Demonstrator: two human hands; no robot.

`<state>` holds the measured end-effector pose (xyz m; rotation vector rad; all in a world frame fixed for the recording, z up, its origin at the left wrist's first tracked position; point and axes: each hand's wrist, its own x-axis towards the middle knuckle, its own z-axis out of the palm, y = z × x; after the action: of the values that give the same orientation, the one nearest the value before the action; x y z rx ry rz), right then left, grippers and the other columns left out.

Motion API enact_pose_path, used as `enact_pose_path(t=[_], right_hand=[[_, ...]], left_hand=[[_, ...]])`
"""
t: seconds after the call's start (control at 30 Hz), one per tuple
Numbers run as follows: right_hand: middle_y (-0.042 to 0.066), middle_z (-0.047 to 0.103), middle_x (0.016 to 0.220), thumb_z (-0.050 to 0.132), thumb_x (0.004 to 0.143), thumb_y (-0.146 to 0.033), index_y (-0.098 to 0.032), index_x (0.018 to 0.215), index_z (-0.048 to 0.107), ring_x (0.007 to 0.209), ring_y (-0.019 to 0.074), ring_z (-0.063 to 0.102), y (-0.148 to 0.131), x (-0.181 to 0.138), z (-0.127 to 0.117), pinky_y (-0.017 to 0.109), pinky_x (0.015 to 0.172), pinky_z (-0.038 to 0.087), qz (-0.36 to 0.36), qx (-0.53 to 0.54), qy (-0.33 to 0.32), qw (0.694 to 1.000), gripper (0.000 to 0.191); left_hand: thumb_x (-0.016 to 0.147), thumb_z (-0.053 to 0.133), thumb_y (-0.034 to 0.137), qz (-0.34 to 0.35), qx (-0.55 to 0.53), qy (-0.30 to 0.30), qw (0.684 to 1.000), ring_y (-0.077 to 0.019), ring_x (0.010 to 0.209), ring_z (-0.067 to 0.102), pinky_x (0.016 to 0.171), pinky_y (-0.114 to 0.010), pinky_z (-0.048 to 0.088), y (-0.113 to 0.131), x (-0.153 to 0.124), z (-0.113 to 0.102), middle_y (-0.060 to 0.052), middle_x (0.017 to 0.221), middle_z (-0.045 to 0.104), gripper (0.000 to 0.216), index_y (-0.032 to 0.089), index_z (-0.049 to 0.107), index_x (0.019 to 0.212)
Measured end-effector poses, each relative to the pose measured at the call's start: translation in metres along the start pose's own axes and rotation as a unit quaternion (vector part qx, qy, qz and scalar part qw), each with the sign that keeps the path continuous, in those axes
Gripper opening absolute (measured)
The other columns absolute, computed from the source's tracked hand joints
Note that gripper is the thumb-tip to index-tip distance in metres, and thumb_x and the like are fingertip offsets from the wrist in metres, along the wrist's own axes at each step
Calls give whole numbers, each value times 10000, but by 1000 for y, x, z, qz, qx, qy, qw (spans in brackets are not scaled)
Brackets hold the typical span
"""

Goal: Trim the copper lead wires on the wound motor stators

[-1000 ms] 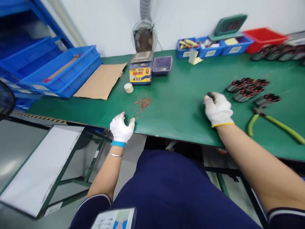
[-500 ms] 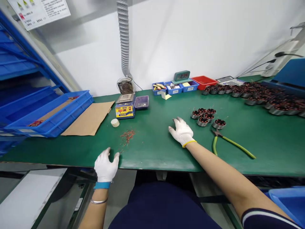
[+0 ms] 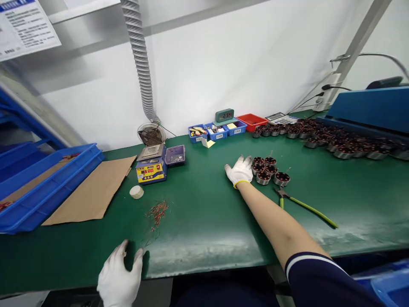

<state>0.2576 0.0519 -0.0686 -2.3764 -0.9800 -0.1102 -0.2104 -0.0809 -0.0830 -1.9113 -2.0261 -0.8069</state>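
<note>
My right hand (image 3: 239,171), in a white knitted glove with a yellow cuff, lies with its fingers spread on the green tabletop. Its fingers are close beside a small cluster of copper-wound motor stators (image 3: 263,177); I cannot tell whether they touch. Diagonal cutters (image 3: 306,205) with green handles lie in front of that cluster. My left hand (image 3: 119,275), gloved in white, is at the front edge with thumb and fingers apart, holding nothing. Just beyond it is a loose pile of short copper wire ends (image 3: 157,212).
A small soldering unit (image 3: 151,169) and a purple tray (image 3: 175,155) stand at the back left, with a round white tin (image 3: 136,192) before them. Brown cardboard (image 3: 96,187) and a blue crate (image 3: 54,194) lie left. Many stators (image 3: 343,152) crowd the back right.
My right hand has moved right, up to the cluster of stators. My view has turned to the right and tilted up, and my left hand stays by the front edge.
</note>
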Motion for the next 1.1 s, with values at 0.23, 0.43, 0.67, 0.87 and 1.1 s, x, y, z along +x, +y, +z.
enact_pose_path(t=[0.23, 0.43, 0.67, 0.87, 1.1], right_hand=[[253, 267, 1619, 598, 900, -543, -106, 1556, 325, 1462, 423, 301, 22, 45, 12, 611, 1160, 297, 53, 16, 71, 996, 834], [142, 321, 1619, 600, 956, -508, -249, 1504, 451, 1449, 371, 336, 40, 103, 15, 648, 1174, 276, 73, -32, 61, 995, 624], [134, 512, 1486, 618, 951, -515, -199, 1382, 576, 1375, 324, 463, 17, 141, 28, 616, 1161, 321, -205, -94, -116, 967, 536], [239, 448, 1549, 607, 848, -654, -101, 1456, 532, 1445, 385, 374, 8, 72, 3, 583, 1212, 190, -411, -82, -252, 872, 825], [256, 436, 1554, 417, 902, -650, -71, 1503, 471, 1428, 379, 395, 27, 79, -12, 513, 1163, 309, -390, -80, -261, 879, 836]], left_hand=[[896, 355, 645, 20, 19, -9, 1000, -321, 957, 686, 850, -453, 537, -7, -5, 2, -194, 1181, 700, 683, 100, 623, 1209], [866, 478, 643, -2, 48, -98, 994, -334, 1097, 666, 909, -464, 538, -32, -15, 7, -154, 1300, 668, 675, 157, 579, 1322], [841, 559, 591, -26, 39, -122, 991, -343, 1113, 673, 936, -495, 561, -50, -23, 6, -154, 1290, 670, 611, 188, 585, 1300], [814, 606, 579, -26, 7, -97, 995, -423, 1194, 613, 901, -578, 572, -15, -12, -9, -222, 1293, 615, 710, 145, 507, 1367], [842, 611, 397, 79, -100, -193, 973, -372, 1415, 466, 1117, -557, 466, 198, 20, 28, -223, 1517, 477, 789, 113, 341, 1527]])
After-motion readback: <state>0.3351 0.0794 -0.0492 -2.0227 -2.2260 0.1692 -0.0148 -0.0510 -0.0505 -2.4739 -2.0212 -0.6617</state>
